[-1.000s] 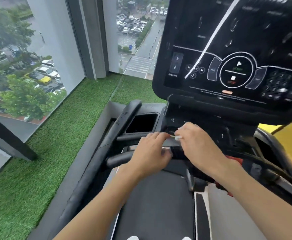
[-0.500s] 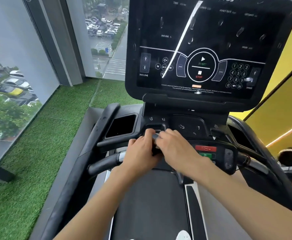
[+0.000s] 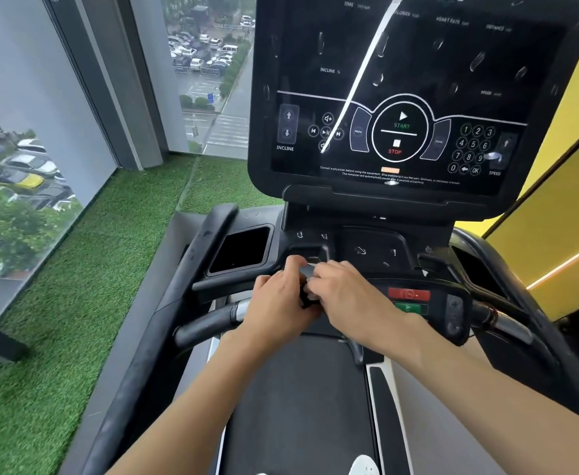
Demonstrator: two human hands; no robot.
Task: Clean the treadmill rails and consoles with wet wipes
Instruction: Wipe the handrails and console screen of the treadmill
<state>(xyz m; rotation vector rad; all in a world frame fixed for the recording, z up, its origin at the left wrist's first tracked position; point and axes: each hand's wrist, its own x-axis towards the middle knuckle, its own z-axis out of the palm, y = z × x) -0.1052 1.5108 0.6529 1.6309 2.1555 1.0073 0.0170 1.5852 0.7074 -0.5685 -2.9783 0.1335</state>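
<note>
Your left hand [image 3: 276, 305] and right hand [image 3: 348, 296] meet, fingers [image 3: 293, 262] curled, pinching a mostly hidden wipe [image 3: 310, 296] between them. Wiping seems not begun; next, spread it on the console [image 3: 401, 80] above your fingers.

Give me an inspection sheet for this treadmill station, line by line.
Surface: console screen dark, with drop-shaped marks.
Job's things: no wipe clearly seen; a small dark item with a pale scrap sits between the hands.
Clutter: nothing seen.
Grips: left hand and right hand curl round that item, over the lower console.
Cables: what looks like a reddish cord on the right handlebar.
Surroundings: artificial grass and window to the left; yellow wall to the right.
</note>
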